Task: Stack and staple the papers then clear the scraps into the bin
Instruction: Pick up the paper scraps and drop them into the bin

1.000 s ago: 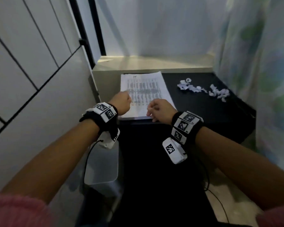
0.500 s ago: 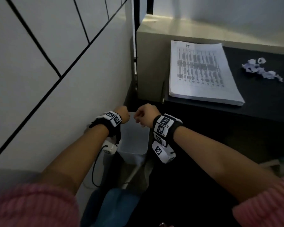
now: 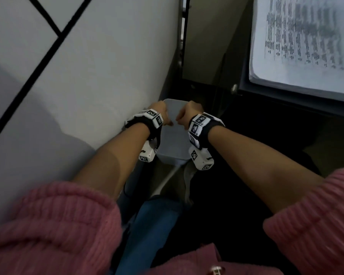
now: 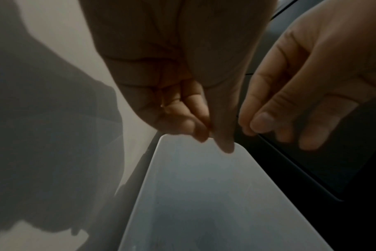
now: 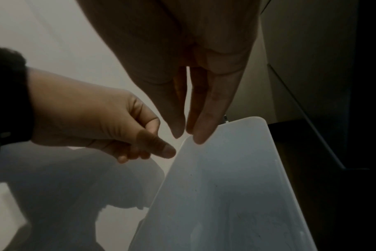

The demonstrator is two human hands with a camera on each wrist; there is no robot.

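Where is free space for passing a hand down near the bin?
Free: the open mouth of the bin, under both hands. Crowded: its far rim, where the left hand and right hand hover close together; the wall hugs its left side.

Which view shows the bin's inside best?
Right wrist: it looks straight down into the bin, showing its pale walls and rim. Left wrist shows the same opening at a slant. Head view shows only a strip of the bin between the left hand and right hand.
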